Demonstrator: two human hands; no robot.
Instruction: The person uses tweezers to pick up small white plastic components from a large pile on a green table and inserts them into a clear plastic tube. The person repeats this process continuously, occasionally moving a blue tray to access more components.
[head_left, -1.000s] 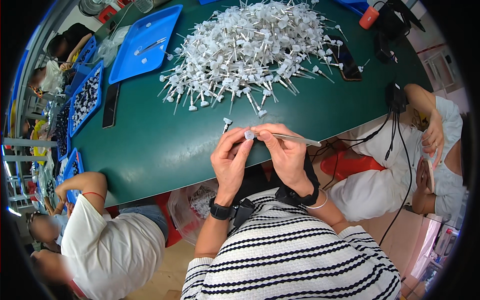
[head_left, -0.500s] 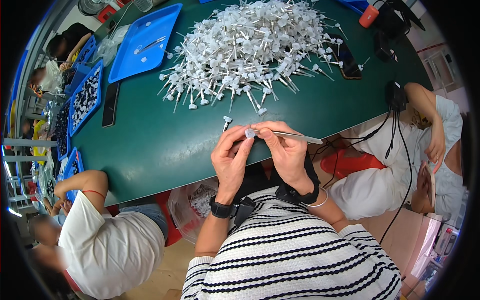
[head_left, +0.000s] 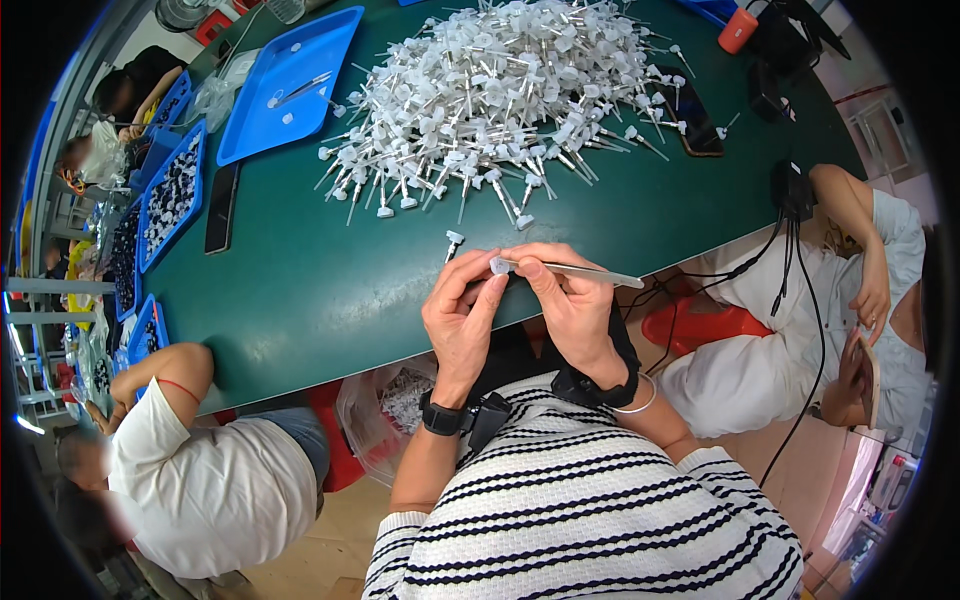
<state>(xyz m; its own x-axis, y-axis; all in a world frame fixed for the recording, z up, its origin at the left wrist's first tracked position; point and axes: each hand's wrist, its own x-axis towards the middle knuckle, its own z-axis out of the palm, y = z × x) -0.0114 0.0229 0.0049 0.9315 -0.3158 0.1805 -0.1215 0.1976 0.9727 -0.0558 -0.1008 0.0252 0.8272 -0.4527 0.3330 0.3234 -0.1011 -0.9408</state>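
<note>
Close to the table's near edge, my left hand [head_left: 460, 318] pinches a small white translucent plastic piece [head_left: 498, 266] between thumb and fingers. My right hand [head_left: 574, 312] is closed on slim metal tweezers [head_left: 612, 275], whose wide end sticks out to the right. The tweezers' tip meets the white piece, though its exact contact is hidden by my fingers. Just beyond my left fingertips lies one loose white-headed piece with a dark stem [head_left: 455, 239]. Farther off rises a big pile of white plastic pieces with thin metal stems [head_left: 510, 105].
On the green table [head_left: 300, 310] are a blue tray [head_left: 262, 125] holding another pair of tweezers, a dark phone [head_left: 222, 210] and a second phone [head_left: 697, 125]. Blue bins of small parts [head_left: 172, 195] stand left. People sit on both sides; black cables [head_left: 800, 255] hang at right.
My hands, the tweezers and the white piece stay almost still. The person at the left has leaned a little farther left, and the person at the right has shifted a phone slightly.
</note>
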